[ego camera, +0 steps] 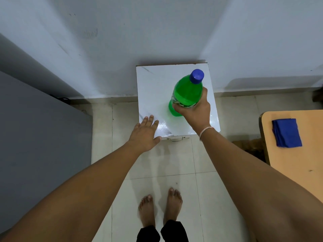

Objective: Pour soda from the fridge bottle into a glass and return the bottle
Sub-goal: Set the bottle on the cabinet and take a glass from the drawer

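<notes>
Green plastic is being gripped at mid-body by the right hand point(194, 109), whose fingers are being wrapped around the soda bottle point(186, 95) from the near side, clamped on its label band. The bottle is being held upright, or slightly tilted, with its base at or just above the white tabletop point(157, 84); contact cannot be told. The blue cap point(197, 76) is being kept on, so pouring is judged not yet begun. The grip low on the body is probably being used so that the weight is being carried steadily.

The left hand point(146, 133) is being held flat and spread, fingers apart and holding nothing, over the table's near left corner, apparently for balance or to steady the small table.

Further out, a folded blue cloth point(286, 132) is being left on a wooden table point(297, 163) at the right, and a grey surface point(43, 137), possibly the fridge, is being shown at the left.

Counted: one bottle, one cap, one cloth, two tables, two hands. No glass is being shown.
</notes>
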